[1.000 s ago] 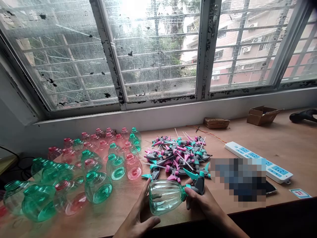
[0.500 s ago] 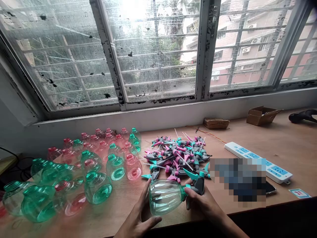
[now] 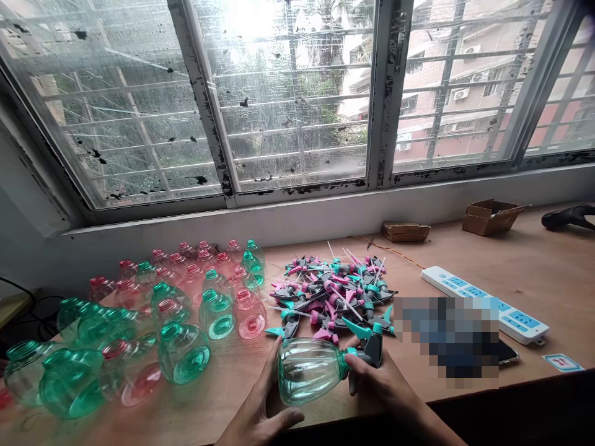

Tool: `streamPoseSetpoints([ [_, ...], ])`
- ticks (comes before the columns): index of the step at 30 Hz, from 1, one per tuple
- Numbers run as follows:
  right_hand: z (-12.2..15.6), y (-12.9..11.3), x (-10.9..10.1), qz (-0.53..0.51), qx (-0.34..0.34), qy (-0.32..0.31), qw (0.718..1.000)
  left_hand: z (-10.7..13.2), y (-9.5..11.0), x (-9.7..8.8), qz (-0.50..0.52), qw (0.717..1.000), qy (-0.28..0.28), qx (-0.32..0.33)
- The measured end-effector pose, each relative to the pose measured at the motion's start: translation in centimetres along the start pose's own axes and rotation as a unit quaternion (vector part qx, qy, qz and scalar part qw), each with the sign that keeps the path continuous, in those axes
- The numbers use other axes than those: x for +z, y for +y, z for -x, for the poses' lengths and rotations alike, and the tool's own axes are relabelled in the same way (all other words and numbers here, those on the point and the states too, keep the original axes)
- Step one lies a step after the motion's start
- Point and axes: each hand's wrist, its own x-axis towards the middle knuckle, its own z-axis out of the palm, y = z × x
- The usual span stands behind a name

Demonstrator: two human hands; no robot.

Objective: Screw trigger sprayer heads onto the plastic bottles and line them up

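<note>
A clear green spray bottle [image 3: 309,370] lies on its side in the air above the table's front edge, its base to the left. My left hand [image 3: 263,396] cups the base end, fingers along the far side and thumb below. At the neck, my right hand [image 3: 372,375] grips the teal collar of the grey-and-teal trigger sprayer [image 3: 373,347], which sits on the bottle's mouth. Some right fingers are hidden behind the neck. Just beyond the bottle lies a heap of pink, teal and grey trigger sprayers [image 3: 332,291] with thin tubes.
Open-necked green bottles [image 3: 183,353] and pink bottles [image 3: 251,313] crowd the table's left side. To the right are a white power strip [image 3: 483,303], a blurred-out dark object [image 3: 449,337] and a small card [image 3: 562,362]. Cardboard boxes [image 3: 493,217] stand near the window wall.
The bottle has shifted very slightly left between my hands, and its trigger has tilted a little. Both hands keep nearly the same place.
</note>
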Motion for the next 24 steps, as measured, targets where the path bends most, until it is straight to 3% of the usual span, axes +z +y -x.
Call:
streamPoseSetpoints([
  [6, -0.1, 0.3, -0.1, -0.001, 0.001, -0.003, 1.0, 0.0, 0.1, 0.0, 0.011, 1.0, 0.0, 0.003],
  [15, -0.2, 0.6, -0.1, -0.008, -0.006, -0.002, 1.0, -0.6, -2.1, 0.1, 0.047, 0.998, -0.008, 0.034],
  [20, -0.1, 0.3, -0.1, -0.002, -0.001, -0.007, 1.0, 0.0, -0.7, -0.2, 0.029, 1.0, 0.002, -0.002],
  [24, -0.1, 0.5, -0.2, -0.002, -0.005, -0.009, 1.0, -0.1, -0.1, -0.1, 0.026, 0.999, -0.017, 0.008],
])
